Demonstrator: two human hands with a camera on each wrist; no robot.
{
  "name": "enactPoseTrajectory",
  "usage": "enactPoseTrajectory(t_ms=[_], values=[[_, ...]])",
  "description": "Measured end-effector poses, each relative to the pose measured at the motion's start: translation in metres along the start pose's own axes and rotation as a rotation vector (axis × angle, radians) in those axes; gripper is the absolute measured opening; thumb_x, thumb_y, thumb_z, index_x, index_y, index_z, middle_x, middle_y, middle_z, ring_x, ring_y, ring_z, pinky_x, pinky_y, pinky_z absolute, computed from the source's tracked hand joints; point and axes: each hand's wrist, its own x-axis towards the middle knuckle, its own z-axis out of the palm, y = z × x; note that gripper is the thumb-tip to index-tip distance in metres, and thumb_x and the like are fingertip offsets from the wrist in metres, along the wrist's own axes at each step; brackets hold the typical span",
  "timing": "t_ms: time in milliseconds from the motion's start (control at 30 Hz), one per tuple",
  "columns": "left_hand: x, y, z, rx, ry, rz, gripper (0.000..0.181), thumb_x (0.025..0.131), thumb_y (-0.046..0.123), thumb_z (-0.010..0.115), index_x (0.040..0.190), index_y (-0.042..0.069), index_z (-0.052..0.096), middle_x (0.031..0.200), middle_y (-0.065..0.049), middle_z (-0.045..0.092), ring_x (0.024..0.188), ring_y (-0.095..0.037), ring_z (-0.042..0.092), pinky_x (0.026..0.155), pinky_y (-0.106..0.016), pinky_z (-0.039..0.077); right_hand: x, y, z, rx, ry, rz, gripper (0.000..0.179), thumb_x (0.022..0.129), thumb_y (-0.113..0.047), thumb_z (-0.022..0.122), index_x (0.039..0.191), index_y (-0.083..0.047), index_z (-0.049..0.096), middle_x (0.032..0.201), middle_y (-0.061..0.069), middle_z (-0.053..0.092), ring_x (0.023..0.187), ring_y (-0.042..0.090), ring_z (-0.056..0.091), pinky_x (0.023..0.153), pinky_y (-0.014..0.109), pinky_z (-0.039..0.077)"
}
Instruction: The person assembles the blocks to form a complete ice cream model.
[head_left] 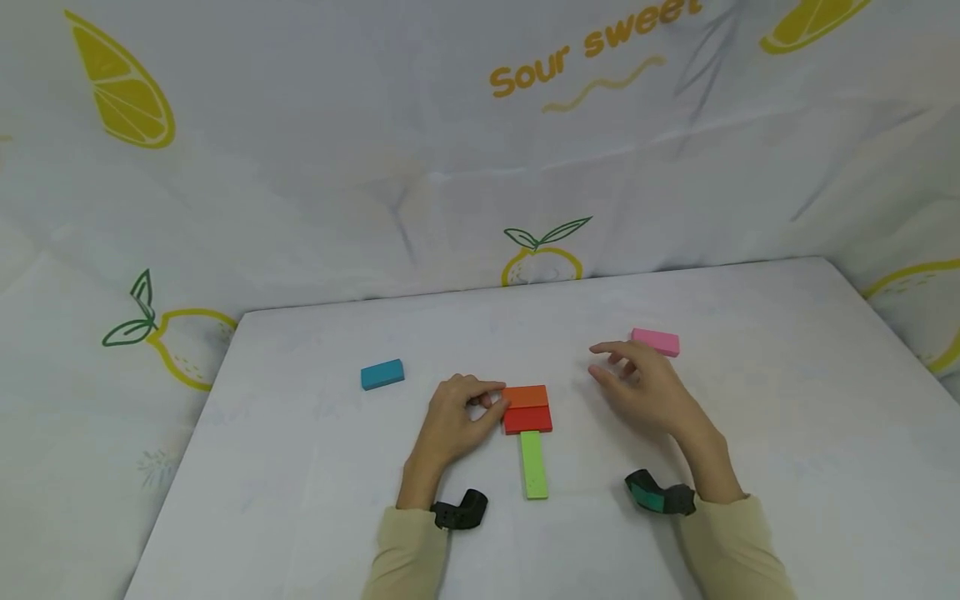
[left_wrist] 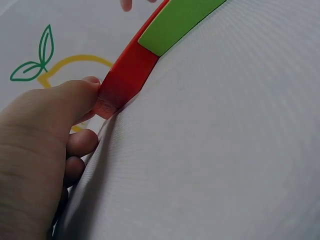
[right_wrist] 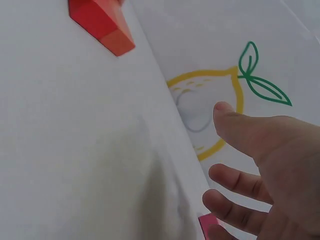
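An orange block (head_left: 525,397) lies against the far side of a red block (head_left: 528,421), long sides together. From the red block's near side a lime-green block (head_left: 534,467) runs toward the person, forming a T shape. My left hand (head_left: 459,417) pinches the orange block's left end between thumb and forefinger. The left wrist view shows the thumb (left_wrist: 82,95) at that end; the forefinger is hidden there. My right hand (head_left: 645,387) hovers right of the blocks with fingers loosely bent and nothing between them. Just beyond it lies a pink block (head_left: 657,340), partly covered by the hand.
A blue block (head_left: 382,374) lies on the left part of the white table (head_left: 300,467). Behind the table's far edge hangs a white cloth (head_left: 337,167) printed with lemons and lettering. Each wrist carries a dark strapped device (head_left: 461,510).
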Motion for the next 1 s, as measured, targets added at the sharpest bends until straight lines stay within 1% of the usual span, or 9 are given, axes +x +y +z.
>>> enactPoseTrajectory(t_ms=[100, 233, 367, 467, 533, 600, 700, 867, 1000], values=[[0.0, 0.0, 0.0, 0.0, 0.0, -0.002, 0.02, 0.091, 0.022, 0.075, 0.109, 0.014, 0.081, 0.073, 0.006, 0.065, 0.074, -0.007, 0.053, 0.074, -0.022, 0.046, 0.002, 0.008, -0.011, 0.016, 0.035, -0.031, 0.032, 0.098, -0.019, 0.068, 0.126, -0.005, 0.07, 0.112, 0.019, 0.068, 0.096, 0.028, 0.063, 0.083, 0.038, 0.052], [0.0, 0.001, -0.001, 0.005, -0.009, -0.012, 0.021, 0.092, 0.023, 0.075, 0.11, 0.014, 0.081, 0.074, 0.006, 0.065, 0.074, -0.007, 0.052, 0.074, -0.022, 0.045, 0.002, 0.02, -0.023, 0.017, 0.096, -0.065, 0.031, 0.097, -0.016, 0.069, 0.125, -0.004, 0.071, 0.112, 0.019, 0.069, 0.094, 0.019, 0.062, 0.078, 0.025, 0.051], [0.0, 0.0, -0.001, 0.007, -0.023, -0.028, 0.022, 0.092, 0.024, 0.074, 0.111, 0.014, 0.08, 0.074, 0.005, 0.065, 0.074, -0.007, 0.052, 0.074, -0.023, 0.045, 0.002, 0.028, -0.035, 0.006, 0.103, -0.035, 0.034, 0.098, -0.02, 0.068, 0.128, -0.005, 0.069, 0.111, 0.018, 0.067, 0.093, 0.011, 0.057, 0.073, 0.019, 0.048], [0.0, 0.0, -0.001, 0.005, -0.026, -0.034, 0.022, 0.092, 0.024, 0.075, 0.111, 0.014, 0.08, 0.074, 0.005, 0.065, 0.074, -0.008, 0.052, 0.075, -0.023, 0.044, 0.002, 0.031, -0.043, -0.007, 0.083, 0.024, 0.038, 0.1, -0.023, 0.065, 0.134, -0.007, 0.065, 0.115, 0.018, 0.063, 0.098, 0.018, 0.055, 0.075, 0.02, 0.046], [0.0, 0.0, -0.001, 0.005, -0.026, -0.035, 0.022, 0.092, 0.024, 0.075, 0.111, 0.014, 0.08, 0.074, 0.005, 0.065, 0.074, -0.008, 0.052, 0.074, -0.023, 0.044, 0.002, 0.033, -0.047, -0.011, 0.074, 0.063, 0.041, 0.101, -0.026, 0.063, 0.138, -0.008, 0.063, 0.119, 0.019, 0.059, 0.103, 0.026, 0.055, 0.076, 0.024, 0.045], [0.0, 0.0, -0.001, 0.008, -0.026, -0.033, 0.022, 0.092, 0.024, 0.075, 0.111, 0.015, 0.08, 0.074, 0.005, 0.064, 0.074, -0.007, 0.052, 0.074, -0.023, 0.043, 0.002, 0.034, -0.05, -0.006, 0.072, 0.091, 0.043, 0.103, -0.028, 0.06, 0.141, -0.008, 0.06, 0.122, 0.021, 0.057, 0.106, 0.034, 0.055, 0.077, 0.028, 0.045], [0.0, 0.0, -0.001, 0.007, -0.015, -0.019, 0.021, 0.092, 0.024, 0.075, 0.11, 0.015, 0.081, 0.073, 0.006, 0.064, 0.073, -0.006, 0.051, 0.073, -0.022, 0.042, 0.001, 0.038, -0.054, -0.002, 0.076, 0.12, 0.046, 0.104, -0.033, 0.058, 0.143, -0.008, 0.058, 0.126, 0.023, 0.054, 0.108, 0.042, 0.056, 0.076, 0.031, 0.045], [0.001, 0.0, -0.001, -0.004, 0.004, 0.004, 0.02, 0.091, 0.022, 0.075, 0.109, 0.013, 0.081, 0.072, 0.005, 0.064, 0.071, -0.007, 0.051, 0.072, -0.021, 0.042, 0.0, 0.046, -0.059, 0.0, 0.08, 0.146, 0.047, 0.104, -0.034, 0.056, 0.144, -0.008, 0.056, 0.131, 0.026, 0.052, 0.109, 0.044, 0.056, 0.074, 0.028, 0.046], [0.001, 0.0, -0.001, -0.004, 0.0, -0.005, 0.02, 0.091, 0.022, 0.075, 0.108, 0.013, 0.081, 0.072, 0.005, 0.064, 0.072, -0.008, 0.052, 0.072, -0.022, 0.043, 0.0, 0.048, -0.061, -0.002, 0.072, 0.172, 0.049, 0.105, -0.035, 0.055, 0.146, -0.009, 0.054, 0.135, 0.029, 0.048, 0.114, 0.048, 0.052, 0.077, 0.04, 0.047]])
